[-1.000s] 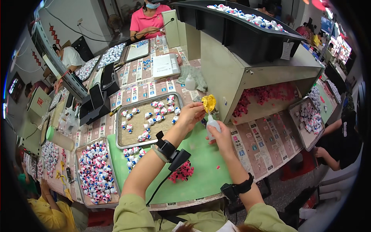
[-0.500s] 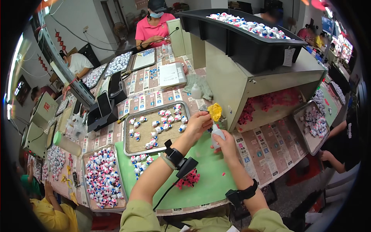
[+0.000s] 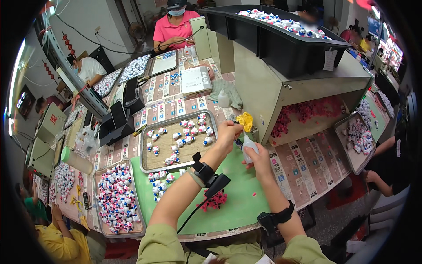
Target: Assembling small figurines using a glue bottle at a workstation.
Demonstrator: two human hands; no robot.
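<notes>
Left hand is pinching a yellow wad; right hand, below, is gripping a bottle tip-up, probably keeping both close.

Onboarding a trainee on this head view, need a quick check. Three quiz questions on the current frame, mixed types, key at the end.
1. Which hand holds the white translucent squeeze bottle?
2. True or false: a heap of small bright-pink pieces lies on the flat green mat.
3. Fill in: the open-topped black plastic bin stands on the ____.

Key:
1. The person's right hand.
2. True.
3. Beige open-fronted box-like cabinet.
</notes>
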